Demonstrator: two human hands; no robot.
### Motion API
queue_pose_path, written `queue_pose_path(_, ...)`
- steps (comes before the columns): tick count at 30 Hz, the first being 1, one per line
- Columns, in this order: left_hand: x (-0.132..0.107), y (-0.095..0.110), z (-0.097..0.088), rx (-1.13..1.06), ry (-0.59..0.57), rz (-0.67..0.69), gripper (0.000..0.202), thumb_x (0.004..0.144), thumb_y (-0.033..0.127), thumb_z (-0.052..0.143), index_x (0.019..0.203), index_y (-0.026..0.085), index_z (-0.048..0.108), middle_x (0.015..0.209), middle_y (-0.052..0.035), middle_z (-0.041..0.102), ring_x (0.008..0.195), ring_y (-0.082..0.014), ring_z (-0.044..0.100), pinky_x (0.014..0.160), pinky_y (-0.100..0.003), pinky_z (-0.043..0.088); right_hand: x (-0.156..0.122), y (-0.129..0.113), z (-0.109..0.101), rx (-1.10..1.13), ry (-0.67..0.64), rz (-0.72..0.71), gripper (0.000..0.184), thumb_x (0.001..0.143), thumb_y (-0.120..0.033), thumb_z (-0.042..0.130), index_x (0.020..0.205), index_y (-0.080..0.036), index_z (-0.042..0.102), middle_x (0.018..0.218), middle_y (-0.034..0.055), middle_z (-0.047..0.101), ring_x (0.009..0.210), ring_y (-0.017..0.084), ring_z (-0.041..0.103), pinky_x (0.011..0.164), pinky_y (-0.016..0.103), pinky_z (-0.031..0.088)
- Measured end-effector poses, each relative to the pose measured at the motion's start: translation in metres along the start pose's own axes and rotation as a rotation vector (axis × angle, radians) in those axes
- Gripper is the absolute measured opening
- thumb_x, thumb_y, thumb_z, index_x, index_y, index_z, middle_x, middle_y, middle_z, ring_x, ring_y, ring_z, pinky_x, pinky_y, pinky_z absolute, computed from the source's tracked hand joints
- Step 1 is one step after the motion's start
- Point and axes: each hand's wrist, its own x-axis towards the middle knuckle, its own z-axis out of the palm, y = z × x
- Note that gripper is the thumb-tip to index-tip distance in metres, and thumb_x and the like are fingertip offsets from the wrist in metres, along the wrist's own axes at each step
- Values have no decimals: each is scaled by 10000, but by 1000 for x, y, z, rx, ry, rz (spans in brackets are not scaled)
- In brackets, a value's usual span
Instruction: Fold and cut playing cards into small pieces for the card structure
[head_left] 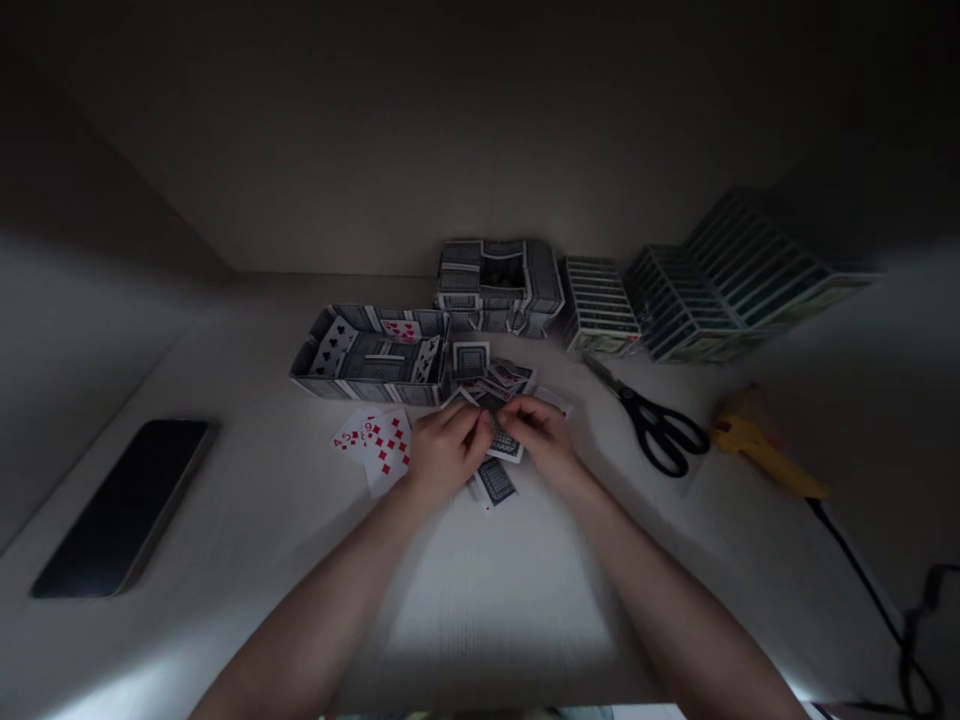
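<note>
Our left hand [448, 450] and right hand [541, 440] sit close together in a narrow pose, with the fingertips [477, 424] curled down and almost meeting. Whether they pinch a card is hidden from this view, so we cannot tell.

Right under them, on the pale matte desk [487, 600], lies a messy spread of dark-backed paper playing cards [504, 450]. A dark-backed card [496, 483] sits just in front of the hands. Beside the left hand, a fan of white cards with red diamonds [379, 450] lies face up.

Done so far: a long open tray of interlocked cards [367, 352] and a boxy card structure with a square opening [499, 285] stand behind the spread. To the right are a slatted card block [600, 305] and a larger slatted card frame [724, 280]. Left over: the loose cards on the desk.

Nearby are black-handled steel scissors [660, 430], a yellow plastic glue gun [765, 455] with a thin black cord [862, 600], and a black smartphone [124, 508] lying face up at the left.
</note>
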Motion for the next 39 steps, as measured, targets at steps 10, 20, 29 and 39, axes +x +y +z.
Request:
queue_pose_path(10, 4, 1, 1, -426, -165, -326, 289, 790, 209, 413, 504, 169, 392, 460, 49, 380, 460, -77, 391, 440, -189, 293, 0, -3, -6, 18, -99, -3, 174, 675, -343, 612, 614, -182, 587, 553, -26, 500, 554, 119, 442, 528, 237, 324)
queue_pose_path(20, 3, 9, 1, -676, -98, -498, 279, 780, 241, 420, 512, 170, 396, 433, 54, 381, 403, -65, 368, 379, -168, 281, 2, 4, -5, 293, -136, 184, 232, 617, -378, 676, 601, -176, 562, 534, -35, 510, 496, 103, 453, 492, 229, 333)
queue_pose_path(29, 2, -5, 4, -483, -112, -368, 267, 803, 253, 411, 550, 167, 420, 503, 43, 372, 480, -79, 360, 440, -189, 286, 5, 8, -5, 204, -33, 144, 249, 640, -373, 644, 567, -183, 500, 499, -52, 408, 475, 89, 379, 451, 217, 280)
queue_pose_path(39, 3, -1, 2, -347, -175, -195, 299, 789, 208, 444, 507, 168, 351, 507, 45, 341, 497, -79, 345, 474, -208, 261, 2, 6, 1, -66, -25, -17, 306, 688, -413, 581, 546, -199, 415, 497, -61, 327, 477, 91, 297, 457, 230, 219)
